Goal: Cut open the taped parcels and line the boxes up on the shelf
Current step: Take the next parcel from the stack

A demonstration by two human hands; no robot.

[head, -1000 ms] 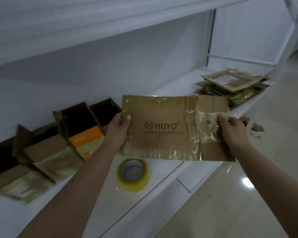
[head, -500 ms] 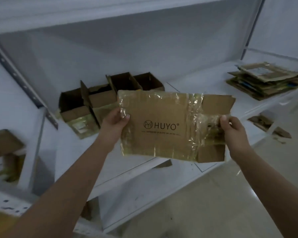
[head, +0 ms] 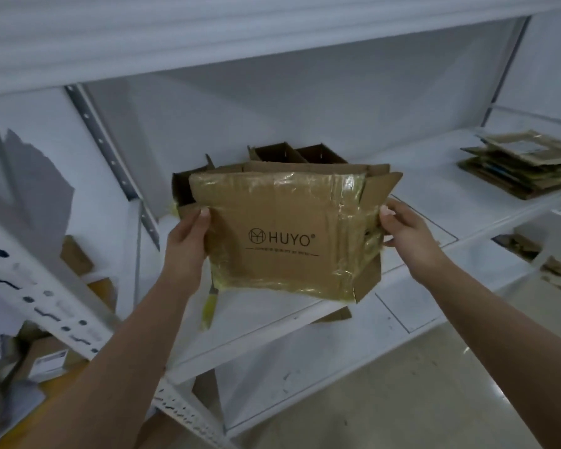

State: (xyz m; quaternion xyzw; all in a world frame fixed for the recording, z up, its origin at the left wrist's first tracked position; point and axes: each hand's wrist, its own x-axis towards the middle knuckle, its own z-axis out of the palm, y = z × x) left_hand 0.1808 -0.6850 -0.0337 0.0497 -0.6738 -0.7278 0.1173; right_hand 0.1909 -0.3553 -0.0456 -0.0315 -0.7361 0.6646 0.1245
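Observation:
A brown cardboard box (head: pixel 282 234) printed HUYO, wrapped in glossy yellowish tape, is held up in front of the white shelf (head: pixel 412 222). My left hand (head: pixel 188 234) grips its left edge, thumb on the front face. Its right side, where loose flaps stand open, is gripped by my right hand (head: pixel 402 228). Behind the box, opened brown boxes (head: pixel 305 155) stand in a row on the shelf; the held box hides most of them.
A stack of flattened taped cardboard (head: pixel 525 170) lies at the shelf's far right. Cardboard scraps (head: pixel 531 254) sit on the lower level. A perforated white upright (head: pixel 39 303) and more boxes (head: pixel 49 358) are at the left. A yellow tape strip (head: pixel 208 309) hangs below the box.
The view has swung left and nearer the shelf. The box has been lifted toward the row of opened boxes and is partly unfolded, with its right flaps spread.

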